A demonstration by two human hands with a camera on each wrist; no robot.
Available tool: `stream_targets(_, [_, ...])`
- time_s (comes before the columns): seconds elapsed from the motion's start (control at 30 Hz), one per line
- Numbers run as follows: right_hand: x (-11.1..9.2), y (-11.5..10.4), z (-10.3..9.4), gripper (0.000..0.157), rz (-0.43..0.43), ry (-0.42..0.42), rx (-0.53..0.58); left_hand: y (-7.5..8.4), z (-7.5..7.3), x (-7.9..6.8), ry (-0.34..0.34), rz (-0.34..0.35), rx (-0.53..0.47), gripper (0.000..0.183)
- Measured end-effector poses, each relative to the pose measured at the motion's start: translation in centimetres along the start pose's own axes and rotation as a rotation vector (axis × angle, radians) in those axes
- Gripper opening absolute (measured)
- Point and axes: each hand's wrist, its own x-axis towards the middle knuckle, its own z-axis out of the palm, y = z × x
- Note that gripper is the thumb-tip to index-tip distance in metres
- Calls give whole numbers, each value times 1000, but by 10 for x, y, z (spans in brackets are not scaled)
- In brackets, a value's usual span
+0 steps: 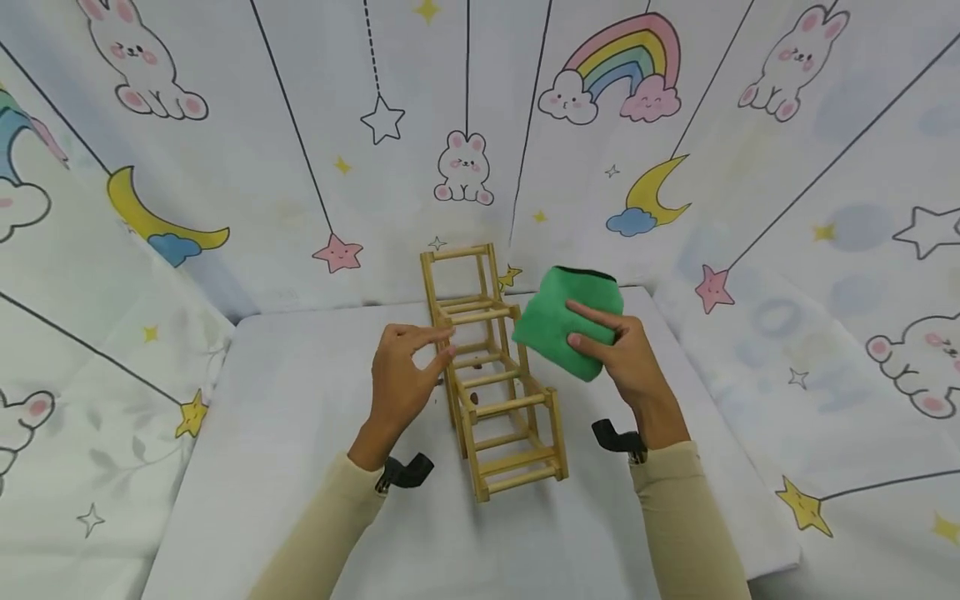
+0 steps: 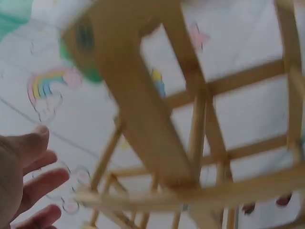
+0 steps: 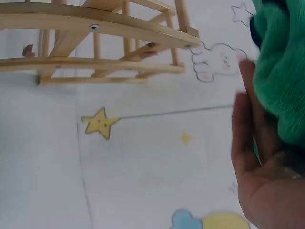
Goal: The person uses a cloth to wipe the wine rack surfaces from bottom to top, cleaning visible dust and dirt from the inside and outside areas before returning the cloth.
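A stepped wooden rack (image 1: 517,408) with slatted tiers stands on the white table, and its bars fill much of the left wrist view. At its left side is my left hand (image 1: 401,371), thumb and forefinger spread with a gap between them. The left wrist view shows those fingers (image 2: 45,191) loosely extended, holding nothing. My right hand (image 1: 633,358) grips a folded green cloth (image 1: 558,321) with a dark edge, raised at the rack's right side. Close up in the right wrist view, the cloth (image 3: 281,71) looks fluffy and lies against the palm and fingers.
Small reddish-brown bits (image 1: 474,398) show through the rack's bars. The white tabletop (image 1: 300,417) reaches back to a wall sheet (image 1: 262,250) printed with rabbits, stars and moons. A black wrist mount (image 1: 408,471) juts from the left wrist, another (image 1: 618,437) from the right.
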Motion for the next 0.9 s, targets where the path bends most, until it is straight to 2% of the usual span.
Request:
stream_targets(0.1, [32, -1, 13, 53, -44, 54, 18, 19, -3, -21, -54, 77, -37, 28])
stream_targets(0.2, [60, 1, 27, 53, -46, 11, 2, 31, -1, -38, -123, 124, -21, 26])
stream_targets(0.3, [74, 7, 36, 52, -16, -44, -38, 34, 2, -50, -167, 146, 13, 21])
stream_targets(0.43, [75, 12, 40, 49, -3, -47, -82, 30, -1, -55, -167, 156, 31, 14])
stream_targets(0.57, [69, 7, 41, 49, -17, -44, -113, 22, -17, -54, -155, 141, 27, 12])
stream_targets(0.77, [59, -3, 45, 49, 3, -55, -138, 1, -47, -44, -152, 52, 28, 13])
stream_targets(0.9, [55, -7, 49, 49, 42, -96, -157, -18, -66, -34, -151, -10, 49, 15])
